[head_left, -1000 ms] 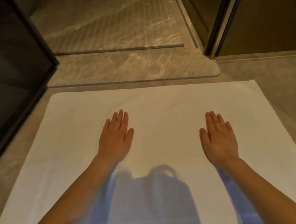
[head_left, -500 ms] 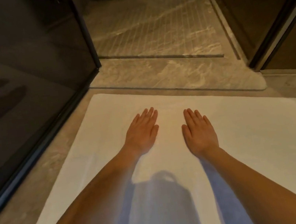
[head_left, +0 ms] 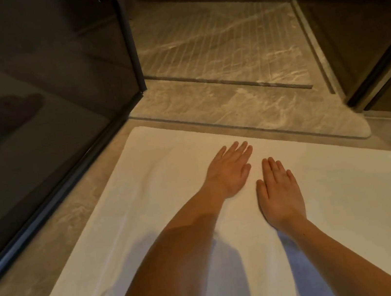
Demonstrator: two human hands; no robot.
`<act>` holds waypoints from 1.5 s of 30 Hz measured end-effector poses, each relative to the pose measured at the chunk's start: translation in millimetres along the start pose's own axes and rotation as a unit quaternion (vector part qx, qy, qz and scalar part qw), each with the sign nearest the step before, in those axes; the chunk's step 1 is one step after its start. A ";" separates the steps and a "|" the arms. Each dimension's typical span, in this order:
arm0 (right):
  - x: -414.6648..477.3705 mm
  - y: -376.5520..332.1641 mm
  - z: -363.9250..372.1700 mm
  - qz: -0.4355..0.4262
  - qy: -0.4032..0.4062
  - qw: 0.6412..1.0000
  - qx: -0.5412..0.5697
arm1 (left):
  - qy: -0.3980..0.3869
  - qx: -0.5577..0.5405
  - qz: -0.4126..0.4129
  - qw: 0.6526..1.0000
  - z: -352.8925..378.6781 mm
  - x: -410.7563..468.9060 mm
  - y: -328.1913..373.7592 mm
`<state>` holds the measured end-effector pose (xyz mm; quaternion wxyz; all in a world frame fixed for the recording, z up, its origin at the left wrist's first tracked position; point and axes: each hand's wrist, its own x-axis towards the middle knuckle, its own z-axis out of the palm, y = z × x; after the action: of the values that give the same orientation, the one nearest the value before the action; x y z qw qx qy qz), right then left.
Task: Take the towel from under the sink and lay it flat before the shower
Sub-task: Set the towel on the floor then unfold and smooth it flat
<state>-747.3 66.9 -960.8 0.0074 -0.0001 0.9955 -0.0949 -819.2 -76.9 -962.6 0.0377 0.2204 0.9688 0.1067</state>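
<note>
A white towel lies spread out on the stone floor, its far edge just short of the shower's raised sill. Both my hands rest palm down on it near the far edge, fingers straight and pointing toward the shower. My left hand lies slightly ahead of my right hand, and the two are almost touching. Neither hand grips the cloth. My forearms and their shadows cover the towel's near middle; a few faint creases show at its left side.
A dark glass panel with a black frame runs along the left, close to the towel's left edge. The open shower floor lies ahead, with a dark door frame at the right. Bare stone floor borders the towel.
My hands have slid together from wide apart to side by side at the towel's middle. The view has shifted left and tilted up, showing more of the glass panel and shower.
</note>
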 end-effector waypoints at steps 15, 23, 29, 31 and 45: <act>1.7 -0.5 2.7 0.002 -0.021 1.000 -0.009 | 0.044 0.006 -0.060 0.997 -8.9 -109.6 -12.5; -3.0 -0.7 -4.4 -0.004 -0.031 1.000 0.000 | 0.042 0.025 -0.086 0.995 -0.1 -189.8 -39.3; -2.9 -2.6 -8.2 0.000 -0.045 0.999 -0.008 | 0.045 0.015 -0.293 0.955 -27.2 -255.2 -121.9; -4.8 -6.9 -14.9 0.014 -0.044 0.999 -0.002 | 0.061 0.016 -0.251 0.966 -30.7 -243.2 -95.9; -146.7 46.8 -1.2 0.098 0.003 0.995 0.001 | 0.001 0.032 -0.066 0.997 12.0 -193.0 -10.0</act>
<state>-600.6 113.3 -966.3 0.0139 0.0977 0.9906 -0.0947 -648.2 -167.4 -971.5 0.0365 0.1568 0.9843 0.0729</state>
